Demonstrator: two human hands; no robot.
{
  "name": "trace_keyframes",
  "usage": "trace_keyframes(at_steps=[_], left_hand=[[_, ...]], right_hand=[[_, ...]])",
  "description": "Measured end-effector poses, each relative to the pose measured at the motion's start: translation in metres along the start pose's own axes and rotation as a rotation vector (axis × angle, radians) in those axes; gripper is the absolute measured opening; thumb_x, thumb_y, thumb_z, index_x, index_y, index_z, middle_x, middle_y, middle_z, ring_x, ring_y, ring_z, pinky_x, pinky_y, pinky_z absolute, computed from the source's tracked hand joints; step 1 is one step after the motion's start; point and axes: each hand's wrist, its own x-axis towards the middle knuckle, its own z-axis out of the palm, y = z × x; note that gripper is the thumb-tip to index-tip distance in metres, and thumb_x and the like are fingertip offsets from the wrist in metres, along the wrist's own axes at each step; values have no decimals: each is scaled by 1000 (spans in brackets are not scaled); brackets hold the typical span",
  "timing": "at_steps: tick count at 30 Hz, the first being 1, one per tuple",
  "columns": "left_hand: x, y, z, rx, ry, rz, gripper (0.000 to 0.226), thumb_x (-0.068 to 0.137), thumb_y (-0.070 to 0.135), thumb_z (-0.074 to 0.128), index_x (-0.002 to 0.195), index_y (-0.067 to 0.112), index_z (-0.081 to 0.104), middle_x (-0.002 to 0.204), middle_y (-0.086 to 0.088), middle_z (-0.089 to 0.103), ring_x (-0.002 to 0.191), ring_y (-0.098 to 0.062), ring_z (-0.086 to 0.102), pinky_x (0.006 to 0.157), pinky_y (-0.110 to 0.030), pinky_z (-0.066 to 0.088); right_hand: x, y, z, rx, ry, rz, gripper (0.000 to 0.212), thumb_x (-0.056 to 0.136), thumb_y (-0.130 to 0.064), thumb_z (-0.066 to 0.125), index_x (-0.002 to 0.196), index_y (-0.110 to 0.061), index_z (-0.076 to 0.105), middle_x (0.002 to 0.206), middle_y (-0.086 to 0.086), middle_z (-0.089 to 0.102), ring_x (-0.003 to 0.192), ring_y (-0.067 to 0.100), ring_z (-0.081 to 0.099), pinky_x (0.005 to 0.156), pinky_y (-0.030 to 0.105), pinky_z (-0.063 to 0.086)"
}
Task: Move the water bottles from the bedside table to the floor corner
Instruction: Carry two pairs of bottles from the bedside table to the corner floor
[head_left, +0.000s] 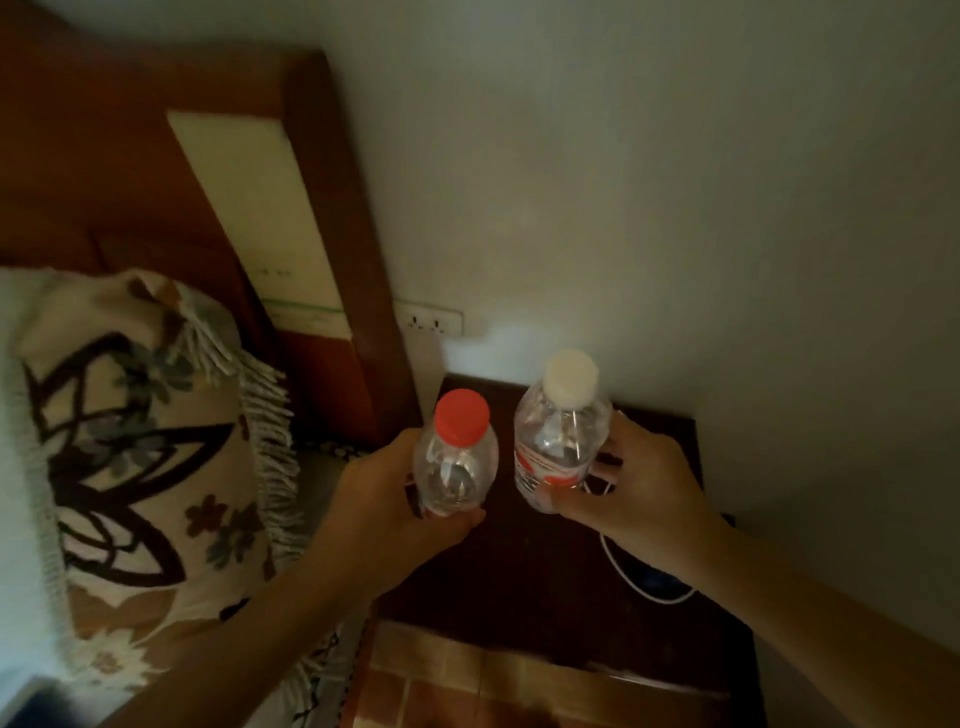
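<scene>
Head view: left hand (387, 499) fingers wrapped round red-capped bottle (457, 457); right hand (631, 486) grips white-capped bottle (558, 431).

Left hand (384, 499) gripping red-capped bottle (457, 462), fingers wrapping round its body. Right hand (639, 488) gripping white-capped bottle (561, 441), thumb pressing on its label. Both bottles clear, standing upright side by side, apart, over dark bedside table (519, 582). White cable (623, 577) lying on table under right wrist. Wall socket (431, 319) sitting above table. Patterned fringed pillow (140, 441) leaning against wooden headboard (337, 208) at left. Tiled floor (441, 686) showing below table.
</scene>
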Motion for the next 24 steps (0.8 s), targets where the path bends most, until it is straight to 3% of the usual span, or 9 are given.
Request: trace_keyframes(at_steps=[4, 6, 8, 10, 14, 18, 21, 24], left_hand=[[9, 65, -36, 41, 2, 54, 57, 61, 34, 89, 113, 24, 65, 98, 20, 72, 94, 8, 66, 76, -6, 50], [15, 98, -51, 39, -10, 96, 54, 62, 30, 89, 109, 33, 64, 96, 26, 72, 92, 10, 67, 75, -5, 50], [21, 129, -64, 42, -32, 139, 54, 62, 31, 89, 106, 40, 60, 94, 32, 70, 91, 14, 65, 74, -3, 49], [29, 157, -76, 51, -45, 171, 54, 63, 35, 87, 110, 35, 61, 96, 26, 71, 94, 14, 65, 75, -2, 49], [43, 203, -97, 45, -46, 213, 57, 62, 34, 87, 113, 31, 61, 99, 21, 70, 96, 12, 65, 75, -3, 50], [53, 247, -117, 44, -51, 220, 49, 60, 36, 86, 101, 43, 60, 93, 21, 72, 91, 9, 68, 72, -10, 56], [57, 276, -131, 51, -45, 239, 47, 62, 29, 87, 90, 49, 56, 77, 30, 70, 84, 18, 65, 62, -3, 51], [58, 299, -139, 64, -59, 248, 46, 64, 28, 86, 95, 47, 58, 80, 28, 71, 82, 15, 67, 63, -4, 51]], right_hand=[[-7, -56, -46, -3, 59, 0, 52, 66, -30, 85, 109, -44, 58, 101, -36, 71, 103, -11, 67, 82, 7, 52], [-9, -79, -68, -25, 77, -11, 54, 67, -26, 87, 105, -48, 56, 98, -41, 69, 100, -11, 67, 81, 8, 53], [-10, -103, -88, -47, 98, -17, 54, 67, -26, 88, 107, -47, 57, 96, -33, 72, 98, -8, 69, 82, 12, 56], [-10, -126, -107, -76, 125, -44, 53, 68, -32, 87, 111, -42, 59, 97, -26, 73, 96, -8, 69, 79, 12, 56], [-10, -167, -141, -110, 192, -90, 51, 67, -30, 89, 111, -33, 62, 93, -28, 69, 92, -19, 65, 72, 1, 49], [-14, -203, -172, -140, 247, -114, 50, 66, -28, 90, 109, -30, 65, 89, -29, 67, 86, -23, 63, 70, -3, 46], [-18, -226, -193, -168, 254, -125, 54, 65, -36, 88, 114, -28, 67, 98, -22, 72, 90, -11, 68, 77, 5, 49], [-23, -243, -211, -186, 275, -150, 49, 63, -42, 86, 107, -37, 65, 94, -27, 71, 92, -10, 69, 77, 6, 53]])
